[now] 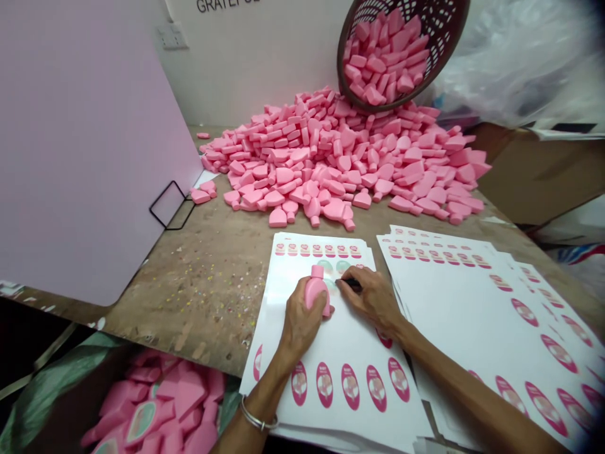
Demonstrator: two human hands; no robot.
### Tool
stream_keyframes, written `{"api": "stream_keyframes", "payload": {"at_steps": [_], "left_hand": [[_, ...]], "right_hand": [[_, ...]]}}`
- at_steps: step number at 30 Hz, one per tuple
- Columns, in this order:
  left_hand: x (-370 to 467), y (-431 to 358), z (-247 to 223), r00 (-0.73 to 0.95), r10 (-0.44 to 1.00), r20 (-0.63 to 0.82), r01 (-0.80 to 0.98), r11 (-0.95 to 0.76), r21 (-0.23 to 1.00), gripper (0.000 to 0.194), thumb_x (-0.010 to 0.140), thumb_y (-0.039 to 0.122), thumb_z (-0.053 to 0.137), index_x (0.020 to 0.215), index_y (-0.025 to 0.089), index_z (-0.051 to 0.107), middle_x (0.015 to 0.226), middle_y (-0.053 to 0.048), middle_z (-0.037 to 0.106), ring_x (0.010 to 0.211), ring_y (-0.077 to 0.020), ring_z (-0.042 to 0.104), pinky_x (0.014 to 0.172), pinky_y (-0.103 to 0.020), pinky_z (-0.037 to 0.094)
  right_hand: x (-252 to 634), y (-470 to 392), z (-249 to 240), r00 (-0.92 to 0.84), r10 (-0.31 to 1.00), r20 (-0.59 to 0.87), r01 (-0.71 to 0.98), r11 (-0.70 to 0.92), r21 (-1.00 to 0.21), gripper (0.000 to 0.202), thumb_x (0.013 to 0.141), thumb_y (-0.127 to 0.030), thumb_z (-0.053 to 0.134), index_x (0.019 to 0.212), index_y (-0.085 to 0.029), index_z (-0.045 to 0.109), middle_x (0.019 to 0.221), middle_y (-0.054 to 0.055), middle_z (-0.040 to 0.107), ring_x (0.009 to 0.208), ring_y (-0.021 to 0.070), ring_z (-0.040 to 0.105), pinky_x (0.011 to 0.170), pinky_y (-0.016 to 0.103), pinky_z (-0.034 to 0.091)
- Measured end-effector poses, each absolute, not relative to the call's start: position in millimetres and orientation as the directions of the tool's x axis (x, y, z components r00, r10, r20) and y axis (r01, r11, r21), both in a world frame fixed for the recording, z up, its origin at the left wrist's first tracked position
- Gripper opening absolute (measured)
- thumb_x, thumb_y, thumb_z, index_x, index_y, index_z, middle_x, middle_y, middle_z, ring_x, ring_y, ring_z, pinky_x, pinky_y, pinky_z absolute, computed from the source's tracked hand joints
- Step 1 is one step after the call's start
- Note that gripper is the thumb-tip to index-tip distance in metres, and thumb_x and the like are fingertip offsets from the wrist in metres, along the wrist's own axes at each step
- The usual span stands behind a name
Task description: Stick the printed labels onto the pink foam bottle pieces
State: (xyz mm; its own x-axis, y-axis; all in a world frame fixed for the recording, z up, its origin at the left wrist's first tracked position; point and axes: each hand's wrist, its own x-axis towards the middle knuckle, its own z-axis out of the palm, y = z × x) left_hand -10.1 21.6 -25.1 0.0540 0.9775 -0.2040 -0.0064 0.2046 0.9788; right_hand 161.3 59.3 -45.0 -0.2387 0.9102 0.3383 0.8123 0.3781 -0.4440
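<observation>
A small pink bottle is in my left hand, cap end pointing away from me, held above a stack of sticker sheets. The fingers of my right hand are closed round a small dark tool, just right of the bottle, near pale green oval stickers on the top sheet. Small pink labels line the top of that sheet, and pink oval labels line its bottom. A metal bangle circles my left wrist.
Many pink bottles are heaped behind the sheets, below a tipped brown basket. More sheets lie right. A pink board and black wire stand are left. Labelled bottles fill a bag below the table's edge.
</observation>
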Motion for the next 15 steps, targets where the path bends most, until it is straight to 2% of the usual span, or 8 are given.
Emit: {"api": "stream_keyframes", "payload": {"at_steps": [3,6,9,11,15], "left_hand": [[-11.0,20.7,-24.4,0.045,0.978,-0.202,0.006,0.202,0.979,0.03,0.085,0.037,0.053,0.107,0.016,0.05,0.081,-0.002,0.059,0.064,-0.018,0.069,0.06,-0.029,0.057],[-12.2,20.4,-24.5,0.046,0.978,-0.201,0.005,0.201,0.98,0.03,0.085,0.037,0.052,0.107,0.017,0.05,0.085,-0.002,0.057,0.062,-0.0164,0.069,0.059,-0.027,0.057],[-12.9,20.5,-25.2,0.055,0.98,-0.194,0.009,0.193,0.981,0.03,0.085,0.037,0.052,0.108,0.017,0.05,0.084,-0.002,0.058,0.063,-0.0166,0.069,0.059,-0.027,0.057],[-13.0,20.7,-25.7,0.061,0.979,-0.194,0.005,0.194,0.981,0.031,0.085,0.037,0.052,0.108,0.017,0.049,0.082,-0.002,0.058,0.064,-0.0171,0.069,0.059,-0.028,0.057],[-13.2,21.3,-27.5,0.063,0.979,-0.194,-0.025,0.196,0.98,0.03,0.085,0.035,0.052,0.109,0.017,0.05,0.082,-0.001,0.056,0.062,-0.0166,0.068,0.058,-0.028,0.058]], "right_hand": [[159.6,58.9,-43.2,-0.228,0.905,0.358,0.779,0.391,-0.49,0.015,0.088,-0.031,0.052,0.076,-0.022,0.057,0.072,0.0,0.064,0.069,0.0162,0.056,0.07,0.032,0.035],[159.0,57.8,-42.0,-0.214,0.884,0.415,0.83,0.388,-0.4,0.016,0.089,-0.03,0.051,0.077,-0.021,0.058,0.072,0.001,0.064,0.071,0.0174,0.055,0.071,0.033,0.034],[159.7,57.9,-42.4,-0.26,0.878,0.402,0.859,0.401,-0.319,0.014,0.088,-0.029,0.052,0.078,-0.02,0.058,0.073,0.002,0.064,0.071,0.0179,0.054,0.069,0.033,0.032],[160.6,58.5,-43.6,-0.268,0.883,0.386,0.85,0.405,-0.336,0.012,0.087,-0.028,0.054,0.078,-0.02,0.058,0.073,0.002,0.064,0.072,0.018,0.054,0.069,0.032,0.032],[162.2,59.8,-45.9,-0.247,0.897,0.366,0.8,0.402,-0.446,0.011,0.085,-0.029,0.056,0.077,-0.021,0.058,0.073,0.0,0.063,0.072,0.0169,0.055,0.069,0.032,0.034]]}}
